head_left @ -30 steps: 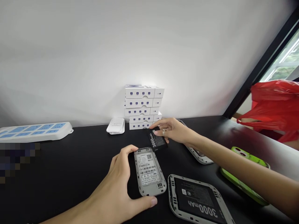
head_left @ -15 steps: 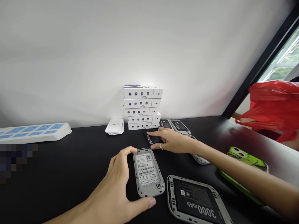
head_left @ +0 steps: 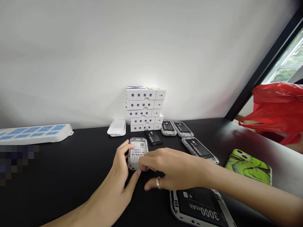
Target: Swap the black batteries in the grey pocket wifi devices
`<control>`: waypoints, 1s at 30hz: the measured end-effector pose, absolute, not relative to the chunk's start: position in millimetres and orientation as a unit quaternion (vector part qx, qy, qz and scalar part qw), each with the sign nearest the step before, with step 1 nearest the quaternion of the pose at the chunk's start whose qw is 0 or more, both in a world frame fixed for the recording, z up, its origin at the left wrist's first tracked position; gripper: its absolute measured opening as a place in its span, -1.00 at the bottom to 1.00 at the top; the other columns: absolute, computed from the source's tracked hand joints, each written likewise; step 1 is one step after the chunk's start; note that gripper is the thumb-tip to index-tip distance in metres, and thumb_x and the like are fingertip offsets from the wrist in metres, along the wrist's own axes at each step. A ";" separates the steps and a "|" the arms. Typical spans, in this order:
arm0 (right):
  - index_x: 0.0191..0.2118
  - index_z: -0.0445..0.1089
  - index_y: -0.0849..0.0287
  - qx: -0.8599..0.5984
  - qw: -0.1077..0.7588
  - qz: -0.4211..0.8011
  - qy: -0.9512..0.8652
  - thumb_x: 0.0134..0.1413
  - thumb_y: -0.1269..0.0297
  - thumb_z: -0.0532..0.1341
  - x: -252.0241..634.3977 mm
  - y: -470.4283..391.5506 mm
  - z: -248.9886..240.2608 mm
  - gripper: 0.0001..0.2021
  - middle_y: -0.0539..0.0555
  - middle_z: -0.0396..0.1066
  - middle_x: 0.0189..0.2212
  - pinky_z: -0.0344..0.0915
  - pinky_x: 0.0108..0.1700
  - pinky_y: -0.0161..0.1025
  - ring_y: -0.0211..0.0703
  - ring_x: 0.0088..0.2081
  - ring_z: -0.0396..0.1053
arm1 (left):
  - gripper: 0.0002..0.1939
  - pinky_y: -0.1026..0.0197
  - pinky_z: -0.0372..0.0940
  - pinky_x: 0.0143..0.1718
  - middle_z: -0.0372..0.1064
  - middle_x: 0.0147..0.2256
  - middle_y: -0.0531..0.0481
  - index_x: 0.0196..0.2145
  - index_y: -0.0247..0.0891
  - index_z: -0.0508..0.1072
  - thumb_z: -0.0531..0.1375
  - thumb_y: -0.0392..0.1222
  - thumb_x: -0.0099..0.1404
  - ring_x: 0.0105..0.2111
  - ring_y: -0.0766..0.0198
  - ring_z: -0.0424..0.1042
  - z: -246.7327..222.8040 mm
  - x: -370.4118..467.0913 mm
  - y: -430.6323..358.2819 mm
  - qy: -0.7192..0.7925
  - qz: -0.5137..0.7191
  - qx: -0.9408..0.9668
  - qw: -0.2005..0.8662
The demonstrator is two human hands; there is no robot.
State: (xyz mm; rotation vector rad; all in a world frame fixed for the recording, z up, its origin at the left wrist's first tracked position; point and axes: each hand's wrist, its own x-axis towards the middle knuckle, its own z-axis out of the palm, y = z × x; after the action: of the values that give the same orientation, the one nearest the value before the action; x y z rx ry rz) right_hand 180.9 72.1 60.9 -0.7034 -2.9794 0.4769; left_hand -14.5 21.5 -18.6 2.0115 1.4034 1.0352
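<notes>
An open grey device shell (head_left: 137, 151) with a barcode label inside is gripped at its left side and lower edge by my left hand (head_left: 120, 173). My right hand (head_left: 170, 170), with a ring on it, reaches over the shell's lower right part, fingertips at the label; its thumb points left, apart from the fingers. Whether it pinches anything is hidden. A loose black battery (head_left: 153, 137) lies just behind the shell. In front, a larger-looking shell with a battery (head_left: 201, 205) sits partly under my right wrist.
White boxes (head_left: 143, 108) are stacked by the wall, with white covers (head_left: 117, 127) to their left. More battery-filled shells (head_left: 200, 149) lie right of centre. A green phone case (head_left: 251, 167), a red bag (head_left: 279, 107) and a power strip (head_left: 35, 134) flank them.
My left hand has moved the empty shell back and left, tilting it up. My right hand has let go of the loose battery and come forward to the shell.
</notes>
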 end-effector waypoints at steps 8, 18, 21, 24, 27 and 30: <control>-0.17 0.24 0.23 -0.299 0.043 0.068 -0.951 0.25 0.47 0.07 174.6 94.8 48.0 -0.93 0.14 0.43 -0.27 0.04 -0.45 -0.26 -0.13 -0.38 0.37 | -0.53 -0.34 0.10 0.22 -0.20 0.27 -0.10 0.16 0.06 -0.17 -0.01 -0.24 0.44 0.27 -0.06 0.07 -9.0 -11.0 18.6 0.519 0.350 0.744 0.232; -0.05 0.37 0.12 -0.353 -0.001 0.137 -0.925 -0.03 -0.08 0.34 202.7 47.8 78.2 -0.51 0.12 0.47 -0.18 0.32 -0.31 -0.17 0.01 -0.23 0.45 | -0.48 -0.32 0.01 0.27 -0.25 0.31 -0.12 0.21 0.06 -0.24 -0.02 -0.20 0.45 0.33 -0.02 -0.05 -4.8 -11.2 17.1 0.513 0.338 0.751 0.243; 0.00 0.44 0.16 -0.392 -0.061 0.064 -0.916 -0.29 0.00 0.49 224.5 22.1 77.6 -0.34 0.24 0.49 -0.12 0.34 -0.24 -0.02 0.24 -0.17 0.47 | -0.45 -0.37 -0.02 0.25 -0.26 0.32 -0.14 0.23 0.07 -0.27 -0.01 -0.16 0.45 0.33 -0.05 -0.06 -6.7 -11.3 16.6 0.529 0.329 0.744 0.242; 0.10 0.40 0.19 -0.406 -0.073 0.037 -0.910 -0.25 0.09 0.49 234.9 12.1 71.0 -0.29 0.26 0.52 -0.15 0.33 -0.28 -0.02 0.27 -0.19 0.49 | -0.46 -0.38 0.00 0.24 -0.32 0.33 -0.12 0.23 0.09 -0.26 0.00 -0.09 0.46 0.33 -0.08 -0.06 -7.0 -10.3 15.3 0.545 0.326 0.734 0.241; 0.21 0.26 0.22 -0.409 -0.050 0.030 -0.911 -0.10 -0.06 0.39 229.1 14.5 64.1 -0.22 0.21 0.54 -0.29 0.25 -0.42 -0.11 0.21 -0.29 0.51 | -0.52 -0.37 0.10 0.19 -0.32 0.32 -0.10 0.18 0.10 -0.19 0.02 -0.05 0.44 0.30 -0.10 -0.03 -2.5 -9.2 10.9 0.538 0.337 0.743 0.213; 0.10 0.32 0.27 -0.427 -0.005 0.009 -0.904 -0.01 -0.27 0.23 213.0 20.2 54.3 -0.26 0.14 0.49 -0.46 0.10 -0.53 -0.19 0.10 -0.45 0.47 | -0.50 -0.32 0.19 0.13 -0.09 0.21 -0.10 0.11 0.08 -0.08 0.13 0.00 0.36 0.19 -0.11 0.12 4.6 -9.8 5.3 0.483 0.341 0.782 0.198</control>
State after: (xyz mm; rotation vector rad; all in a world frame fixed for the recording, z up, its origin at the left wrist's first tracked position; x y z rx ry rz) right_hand 213.0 20.2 54.3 -1.3456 -2.8490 0.0273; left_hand -9.8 5.3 4.6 2.1887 1.3504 0.9543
